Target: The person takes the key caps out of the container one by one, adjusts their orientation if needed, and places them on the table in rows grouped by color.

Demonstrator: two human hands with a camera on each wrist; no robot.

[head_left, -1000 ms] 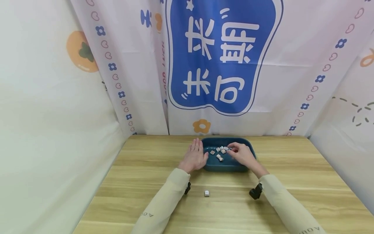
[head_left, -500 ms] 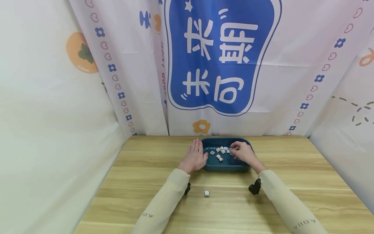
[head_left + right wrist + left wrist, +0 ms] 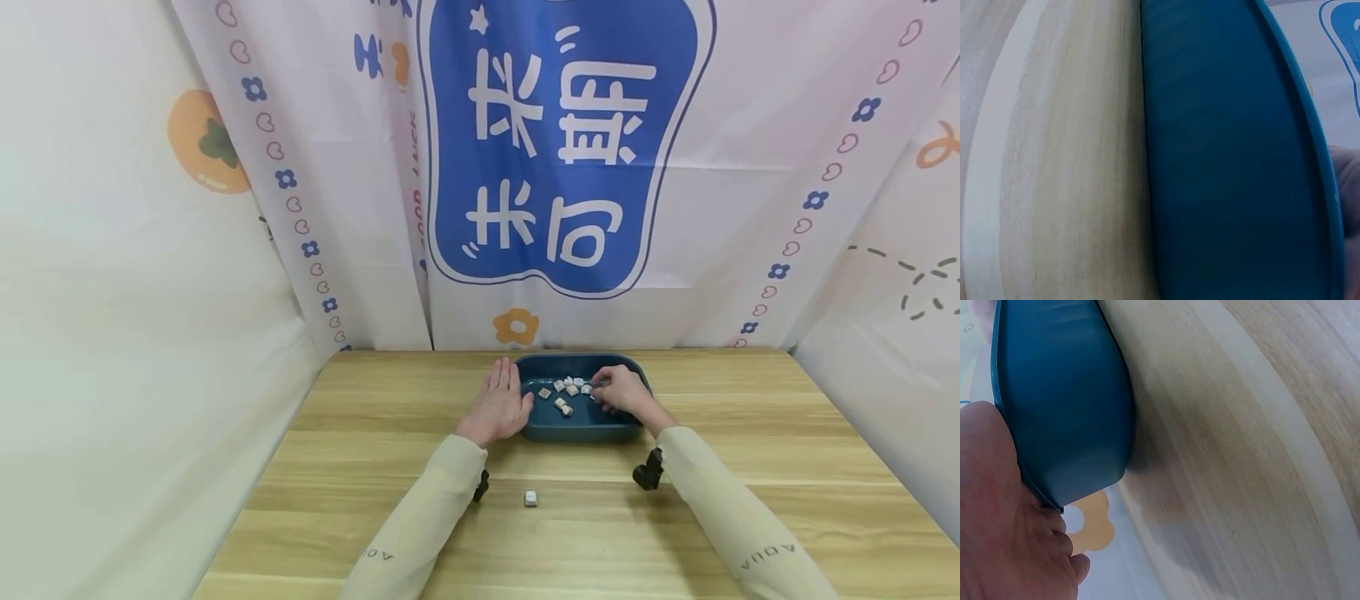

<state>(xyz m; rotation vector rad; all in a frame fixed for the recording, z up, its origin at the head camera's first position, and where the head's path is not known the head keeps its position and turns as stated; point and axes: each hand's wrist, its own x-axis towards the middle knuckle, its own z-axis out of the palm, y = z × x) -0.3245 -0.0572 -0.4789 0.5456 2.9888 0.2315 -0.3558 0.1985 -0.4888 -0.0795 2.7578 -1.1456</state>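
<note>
A dark teal tray [image 3: 577,432] lies at the far side of the table, with several small white and tan keycaps [image 3: 572,390] loose inside. My left hand [image 3: 495,408] rests against its left end, fingers straight and thumb at the rim; the left wrist view shows this hand [image 3: 997,525] along the tray's edge. Inside the right part of the tray, my right hand [image 3: 627,392] has its fingers curled and pinches a small white keycap, mostly hidden behind the fingertips. In the right wrist view, the tray wall [image 3: 1235,156] covers most of the fingers.
One white keycap [image 3: 531,498] sits by itself on the wooden table [image 3: 375,450], nearer to me and between the forearms. A printed white curtain [image 3: 360,275] hangs right behind the table's back edge, with pale cloth on both sides.
My right hand has shifted slightly right inside the tray, uncovering keycaps near the middle, and then stays about there. The left hand has kept its place.
</note>
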